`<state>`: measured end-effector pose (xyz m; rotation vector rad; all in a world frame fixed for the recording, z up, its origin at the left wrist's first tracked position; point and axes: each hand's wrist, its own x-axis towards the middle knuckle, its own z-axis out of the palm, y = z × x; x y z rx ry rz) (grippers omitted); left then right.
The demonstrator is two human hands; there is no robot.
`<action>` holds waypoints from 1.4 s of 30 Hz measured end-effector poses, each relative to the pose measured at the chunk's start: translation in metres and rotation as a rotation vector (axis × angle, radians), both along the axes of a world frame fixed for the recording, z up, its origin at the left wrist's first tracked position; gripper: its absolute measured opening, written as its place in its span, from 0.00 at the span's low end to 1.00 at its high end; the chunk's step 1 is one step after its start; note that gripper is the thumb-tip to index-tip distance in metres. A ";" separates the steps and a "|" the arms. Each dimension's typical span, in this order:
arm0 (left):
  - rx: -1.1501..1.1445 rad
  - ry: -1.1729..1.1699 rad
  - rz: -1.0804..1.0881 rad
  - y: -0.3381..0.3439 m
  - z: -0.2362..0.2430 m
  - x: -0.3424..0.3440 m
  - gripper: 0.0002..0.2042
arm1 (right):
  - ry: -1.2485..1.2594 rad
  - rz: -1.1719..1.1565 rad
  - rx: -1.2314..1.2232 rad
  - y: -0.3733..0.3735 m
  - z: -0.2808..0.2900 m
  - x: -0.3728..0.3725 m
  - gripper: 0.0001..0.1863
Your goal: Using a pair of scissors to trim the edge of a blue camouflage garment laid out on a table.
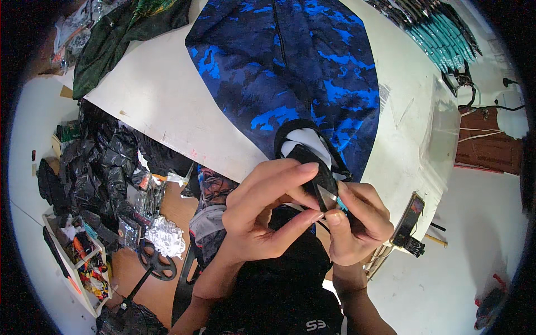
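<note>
Garment (346, 89), blue camouflage, lies spread over the white table (167, 103), its dark zip (279, 33) running up the middle toward the far side. Its near end, with a black band (287, 129) around a white lining (315, 142), reaches the two hands, just in front of the person's black top (268, 290).

The left hand (259, 209) is closed in a pinch on the black cloth at this end: the index finger presses on it from above, and the thumb points toward the right hand. The right hand (360, 226) grips a small cutter (328, 198) between thumb and fingers; its pale, pointed blade lies against the black cloth, near the left thumb, and a bit of teal shows beside the fingers.

At the far left of the table a dark green cloth (103, 61) hangs over the edge. Below are black bags (106, 167), a crumpled silvery bag (166, 237), a spoked wheel (158, 261) and a box (100, 304) of coloured scraps. Teal and black packets (441, 42) lie stacked at the far right; a dark device (410, 218) sits by the near right edge.
</note>
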<state>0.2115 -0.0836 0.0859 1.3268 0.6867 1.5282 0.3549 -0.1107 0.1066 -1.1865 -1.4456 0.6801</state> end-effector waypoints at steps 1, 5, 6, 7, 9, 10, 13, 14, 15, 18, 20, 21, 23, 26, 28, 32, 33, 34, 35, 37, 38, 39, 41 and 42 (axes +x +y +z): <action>0.000 -0.032 -0.008 0.000 -0.001 0.000 0.25 | 0.000 0.001 0.000 0.000 0.000 0.000 0.18; 0.025 -0.059 -0.023 0.002 -0.003 0.001 0.26 | -0.001 -0.011 -0.012 0.000 0.001 -0.001 0.16; 0.044 -0.047 -0.019 0.002 -0.003 0.000 0.26 | -0.001 -0.017 -0.013 0.000 0.001 -0.001 0.15; 0.063 -0.036 -0.017 0.002 -0.003 0.000 0.26 | -0.001 -0.018 -0.013 0.000 0.001 -0.001 0.15; 0.056 -0.036 -0.017 0.002 -0.002 0.000 0.26 | -0.003 -0.031 -0.022 -0.001 0.000 0.000 0.14; 0.050 -0.034 -0.016 0.002 -0.002 0.000 0.26 | -0.003 -0.030 -0.022 -0.001 -0.001 0.000 0.14; 0.065 -0.058 -0.011 0.002 -0.004 0.001 0.27 | 0.012 -0.028 0.008 -0.001 -0.004 0.001 0.14; 0.066 -0.058 -0.009 0.002 -0.004 -0.001 0.27 | 0.005 -0.016 -0.001 -0.001 -0.005 0.002 0.15; -0.003 -0.051 -0.061 0.002 -0.005 -0.004 0.29 | -0.002 -0.004 -0.010 -0.001 -0.005 0.002 0.17; -0.117 -0.072 -0.138 0.001 -0.007 -0.007 0.32 | 0.054 0.011 -0.099 0.001 -0.006 -0.001 0.21; -0.164 -0.098 -0.163 0.001 -0.007 -0.006 0.33 | 0.031 0.027 -0.067 0.002 -0.012 -0.002 0.24; -0.168 -0.134 -0.169 0.002 -0.007 -0.006 0.34 | 0.077 0.032 -0.085 0.001 -0.014 -0.003 0.23; -0.173 -0.172 -0.171 0.001 -0.009 -0.007 0.34 | 0.126 0.058 -0.136 -0.001 -0.014 -0.002 0.22; -0.179 -0.139 -0.145 0.000 -0.013 -0.011 0.36 | 0.220 0.063 -0.163 0.000 -0.020 0.000 0.20; -0.212 -0.226 -0.225 -0.001 -0.013 -0.014 0.36 | 0.166 0.081 -0.138 0.000 -0.019 0.001 0.18; -0.343 -0.339 -0.068 -0.002 -0.017 -0.007 0.33 | 0.059 0.131 -0.088 -0.001 -0.025 0.000 0.14; -0.359 -0.328 -0.049 0.000 -0.016 -0.007 0.31 | 0.048 0.097 -0.075 0.000 -0.024 -0.005 0.14; -0.356 -0.328 -0.044 0.002 -0.014 -0.006 0.31 | 0.049 0.103 -0.074 0.000 -0.023 -0.005 0.14; -0.349 -0.334 -0.029 0.004 -0.012 -0.005 0.29 | 0.023 0.097 -0.071 0.000 -0.022 -0.005 0.14; -0.341 -0.339 -0.010 0.004 -0.012 -0.007 0.27 | -0.002 0.094 -0.068 -0.001 -0.022 -0.002 0.14; -0.372 -0.383 -0.016 0.003 -0.014 -0.008 0.24 | -0.027 0.124 -0.048 -0.001 -0.024 0.001 0.13; -0.404 -0.428 -0.023 0.003 -0.017 -0.009 0.22 | -0.053 0.153 -0.029 -0.001 -0.025 0.003 0.13; -0.448 -0.437 0.037 0.003 -0.018 -0.008 0.20 | -0.065 0.166 -0.025 -0.001 -0.026 0.006 0.13; -0.494 -0.444 0.094 0.003 -0.018 -0.007 0.18 | -0.077 0.176 -0.022 -0.002 -0.026 0.007 0.13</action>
